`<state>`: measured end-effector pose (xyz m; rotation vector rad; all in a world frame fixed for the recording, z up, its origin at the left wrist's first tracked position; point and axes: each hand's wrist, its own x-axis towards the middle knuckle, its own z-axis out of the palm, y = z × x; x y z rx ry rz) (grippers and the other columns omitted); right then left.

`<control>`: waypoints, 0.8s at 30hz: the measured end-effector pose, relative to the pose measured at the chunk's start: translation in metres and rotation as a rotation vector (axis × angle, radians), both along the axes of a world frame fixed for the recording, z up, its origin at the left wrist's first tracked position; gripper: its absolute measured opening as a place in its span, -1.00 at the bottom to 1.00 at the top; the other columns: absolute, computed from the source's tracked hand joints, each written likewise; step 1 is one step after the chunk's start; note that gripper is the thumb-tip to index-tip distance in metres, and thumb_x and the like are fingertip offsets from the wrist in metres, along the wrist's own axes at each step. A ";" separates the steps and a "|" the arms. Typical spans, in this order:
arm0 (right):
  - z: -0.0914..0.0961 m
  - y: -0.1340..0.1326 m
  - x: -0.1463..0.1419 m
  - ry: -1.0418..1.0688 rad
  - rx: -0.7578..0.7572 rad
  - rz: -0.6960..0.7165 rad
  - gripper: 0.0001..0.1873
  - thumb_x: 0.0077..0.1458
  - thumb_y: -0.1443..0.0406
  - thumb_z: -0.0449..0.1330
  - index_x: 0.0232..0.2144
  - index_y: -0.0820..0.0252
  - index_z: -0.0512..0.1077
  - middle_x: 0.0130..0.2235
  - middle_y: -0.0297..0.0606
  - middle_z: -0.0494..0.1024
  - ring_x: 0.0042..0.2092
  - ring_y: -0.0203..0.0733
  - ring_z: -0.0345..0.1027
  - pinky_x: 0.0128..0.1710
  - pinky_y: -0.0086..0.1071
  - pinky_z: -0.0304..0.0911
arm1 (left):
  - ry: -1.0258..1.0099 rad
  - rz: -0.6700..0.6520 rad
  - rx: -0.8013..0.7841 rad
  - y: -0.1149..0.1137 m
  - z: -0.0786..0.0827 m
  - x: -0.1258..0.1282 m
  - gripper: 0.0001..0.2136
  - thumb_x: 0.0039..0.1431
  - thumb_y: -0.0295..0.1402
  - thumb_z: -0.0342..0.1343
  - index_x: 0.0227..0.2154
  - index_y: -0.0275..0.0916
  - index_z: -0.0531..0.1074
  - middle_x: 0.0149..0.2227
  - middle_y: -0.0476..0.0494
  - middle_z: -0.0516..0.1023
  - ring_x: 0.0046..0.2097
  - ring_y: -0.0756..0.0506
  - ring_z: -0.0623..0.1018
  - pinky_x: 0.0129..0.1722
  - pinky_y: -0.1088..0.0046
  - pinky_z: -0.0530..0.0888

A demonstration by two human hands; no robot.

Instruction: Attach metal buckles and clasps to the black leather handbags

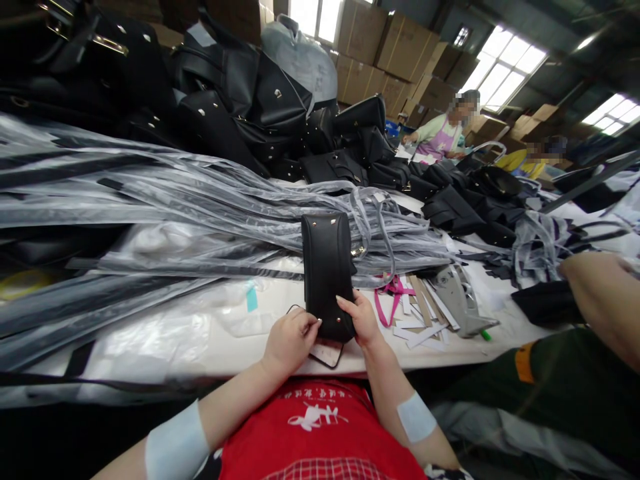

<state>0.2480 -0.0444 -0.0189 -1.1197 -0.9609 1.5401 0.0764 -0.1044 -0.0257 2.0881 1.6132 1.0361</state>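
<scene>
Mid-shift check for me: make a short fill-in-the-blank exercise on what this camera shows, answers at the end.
1. The bag at the left hand and right hand is coloured ____.
2. The garment with white print is ____.
3. In the picture, the pink ribbon lies to the bag's ____.
4. The stacked boxes behind are ____.

Missing words: black; red; right; brown.

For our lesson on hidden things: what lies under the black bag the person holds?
Part of a phone-like object shows beneath the black bag, on the white table. The bag and left hand hide the rest; anything else there is covered.
</scene>
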 end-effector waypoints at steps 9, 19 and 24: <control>-0.001 -0.002 -0.002 -0.027 0.050 0.051 -0.58 -0.11 0.19 0.38 -0.16 0.20 0.50 -0.17 -0.22 0.62 -0.19 -0.11 0.49 -0.16 -0.29 0.36 | -0.808 -0.052 -0.271 0.043 0.051 -0.029 -0.78 0.10 -0.19 0.12 -0.48 -0.23 0.31 -0.49 0.02 0.41 -0.52 0.04 0.38 -0.54 0.54 0.35; 0.001 -0.005 -0.003 -0.014 0.075 0.072 -0.50 -0.10 0.12 0.39 -0.11 0.21 0.48 -0.10 -0.17 0.61 -0.11 -0.05 0.49 -0.07 -0.22 0.35 | -0.551 0.069 -0.054 0.133 0.099 -0.043 -0.80 0.06 -0.18 0.13 -0.38 -0.22 0.43 -0.48 0.01 0.49 -0.55 0.02 0.43 -0.54 0.51 0.38; 0.000 -0.004 -0.004 -0.022 0.097 0.092 -0.48 -0.08 0.09 0.37 -0.09 0.24 0.47 -0.08 -0.13 0.60 -0.05 0.01 0.47 -0.01 -0.15 0.33 | -0.360 -0.018 -0.028 0.175 0.111 -0.034 -0.82 0.03 -0.26 0.15 -0.34 -0.19 0.57 -0.34 -0.07 0.60 -0.28 -0.10 0.53 -0.22 0.41 0.41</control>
